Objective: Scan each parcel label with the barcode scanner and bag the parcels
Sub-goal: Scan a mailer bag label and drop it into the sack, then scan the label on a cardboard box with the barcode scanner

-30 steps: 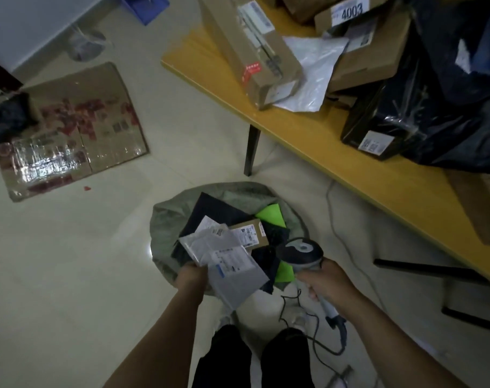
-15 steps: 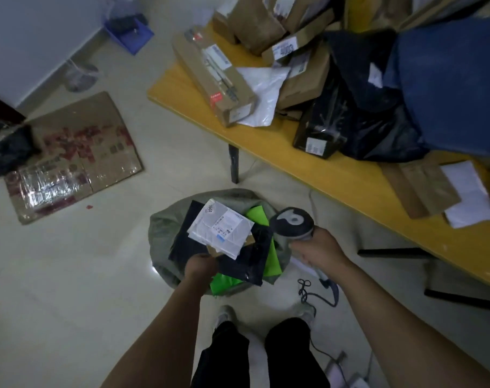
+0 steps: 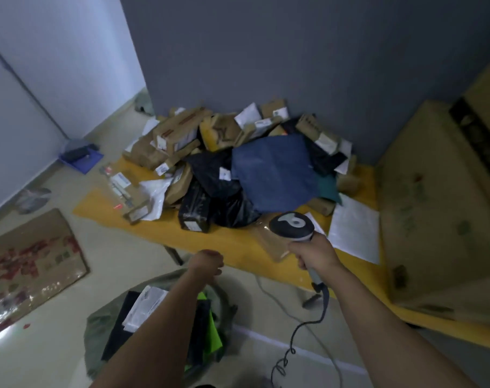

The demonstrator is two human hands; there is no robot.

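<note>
Nearest, on the floor, an open grey-green sack (image 3: pixel 98 326) holds bagged parcels: a white labelled mailer (image 3: pixel 147 306) lies on top of a black one (image 3: pixel 120 331), with a bright green one (image 3: pixel 211 336) to their right. The left forearm crosses above the sack. The left hand (image 3: pixel 206 264) hangs over the sack's far rim, close to the bench edge, its fingers curled under with nothing visible in them.

The right hand (image 3: pixel 315 254) is wrapped round the handle of the barcode scanner (image 3: pixel 292 226), whose head is raised over the front of the yellow bench (image 3: pixel 232 245). The scanner's cable (image 3: pixel 302 326) trails down to the floor.

On the bench, a flat white parcel (image 3: pixel 355 231) lies just right of the scanner. Beyond it is a heap of parcels: a black box with a label (image 3: pixel 194 211) at the front, a long cardboard box (image 3: pixel 126 191) to the left, and a large blue bag (image 3: pixel 274 175) on top, with brown cartons stacked behind against the grey wall. A large cardboard box (image 3: pixel 434 205) stands at the right end.
</note>
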